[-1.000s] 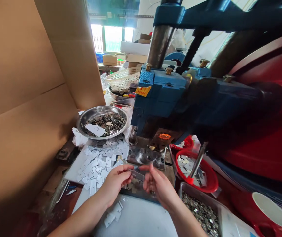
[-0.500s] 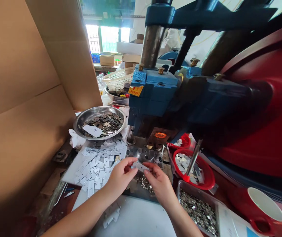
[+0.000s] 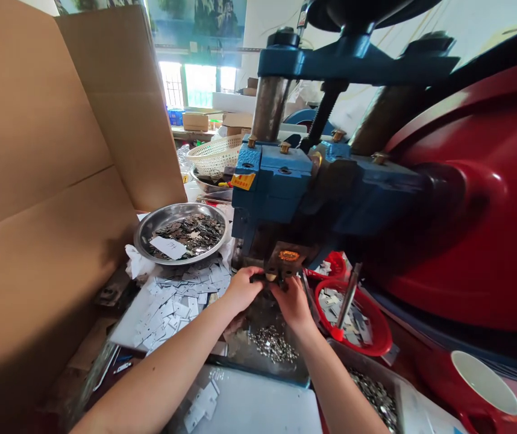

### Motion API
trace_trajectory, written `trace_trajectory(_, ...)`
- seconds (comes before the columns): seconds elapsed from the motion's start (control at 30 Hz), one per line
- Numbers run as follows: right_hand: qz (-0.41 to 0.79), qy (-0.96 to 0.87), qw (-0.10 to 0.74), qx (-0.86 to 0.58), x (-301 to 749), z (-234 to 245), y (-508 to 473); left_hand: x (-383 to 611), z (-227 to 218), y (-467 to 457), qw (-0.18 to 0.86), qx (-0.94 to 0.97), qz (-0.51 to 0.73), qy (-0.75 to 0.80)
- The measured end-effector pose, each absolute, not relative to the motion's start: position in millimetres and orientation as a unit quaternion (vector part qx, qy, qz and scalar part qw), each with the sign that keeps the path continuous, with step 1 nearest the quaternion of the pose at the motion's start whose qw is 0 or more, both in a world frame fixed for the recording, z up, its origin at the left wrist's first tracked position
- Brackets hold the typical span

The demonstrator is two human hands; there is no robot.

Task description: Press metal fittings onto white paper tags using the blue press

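Observation:
My left hand (image 3: 243, 290) and my right hand (image 3: 293, 302) are both at the die under the head of a blue press (image 3: 281, 175). Thumbs and fingers are pinched together from the two sides, just below the dark punch block (image 3: 288, 256). The small grey metal plate they held between them a moment ago is hidden by the fingers and the block. Nearer me, a pile of small shiny metal parts (image 3: 274, 345) lies on the press bed. Many flat grey plates (image 3: 172, 307) are spread on a board left of my left hand.
A steel bowl (image 3: 143, 250) of dark metal pieces stands behind the plates. On the right are a red basket (image 3: 385, 337) of plates, a bin of small metal parts (image 3: 373, 392) and a red mug (image 3: 448, 386). Cardboard (image 3: 46, 150) walls the left; a big red wheel (image 3: 479, 211) fills the right.
Both hands have moved forward from above the small parts to the die beneath the punch block, taking the metal plate out of sight. The view has tilted up slightly.

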State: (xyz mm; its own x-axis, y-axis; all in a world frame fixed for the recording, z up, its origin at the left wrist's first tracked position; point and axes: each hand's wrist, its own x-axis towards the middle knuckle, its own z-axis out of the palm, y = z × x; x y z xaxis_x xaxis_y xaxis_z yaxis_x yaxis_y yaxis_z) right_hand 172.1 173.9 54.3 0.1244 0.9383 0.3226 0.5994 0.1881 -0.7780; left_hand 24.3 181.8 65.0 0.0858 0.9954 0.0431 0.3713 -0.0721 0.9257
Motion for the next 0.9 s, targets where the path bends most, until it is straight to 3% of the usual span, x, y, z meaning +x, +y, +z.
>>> trace_trajectory(0.13,0.206,-0.631,0.438,-0.606,171,57,172,23,74,181,0.412,0.628,0.386,0.536)
trace_trajectory(0.27,0.212,-0.626,0.457,-0.595,176,63,149,1,93,156,0.361,0.641,0.409,0.54)
trace_trajectory(0.53,0.234,-0.638,0.408,-0.609,205,55,91,-35,76,66,0.269,0.779,0.17,0.541)
trace_trajectory(0.67,0.183,-0.66,0.387,-0.617,210,46,88,-29,67,55,0.273,0.761,0.163,0.565)
trace_trajectory(0.9,0.021,-0.757,0.278,-0.591,211,45,100,-26,64,50,0.311,0.747,0.209,0.549)
